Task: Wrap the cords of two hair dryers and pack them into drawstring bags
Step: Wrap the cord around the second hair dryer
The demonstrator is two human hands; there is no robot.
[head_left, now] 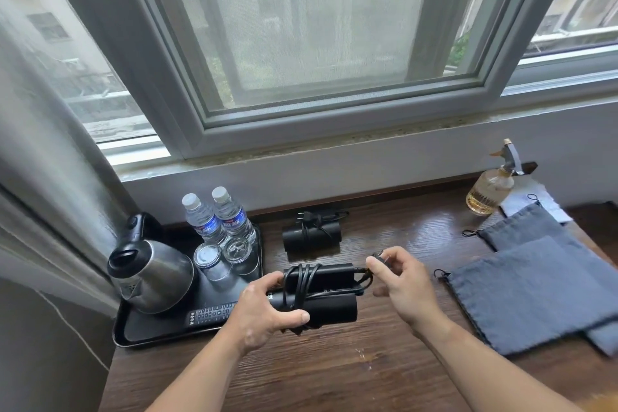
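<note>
A black folded hair dryer (329,294) is held just above the wooden desk, with its black cord (301,281) looped several times around the body. My left hand (267,314) grips the dryer's left end. My right hand (401,284) pinches the plug (378,258) at the cord's free end, to the right of the dryer. A second black hair dryer (311,235) lies farther back near the wall, its cord wound around it. Two grey drawstring bags lie flat on the right, one (531,291) overlapping the other (528,227).
A black tray (160,331) at the left holds a steel kettle (150,274), two water bottles (217,217), two upturned glasses (224,257) and a remote (210,311). A spray bottle (491,187) with amber liquid stands at the back right. A curtain hangs at the left.
</note>
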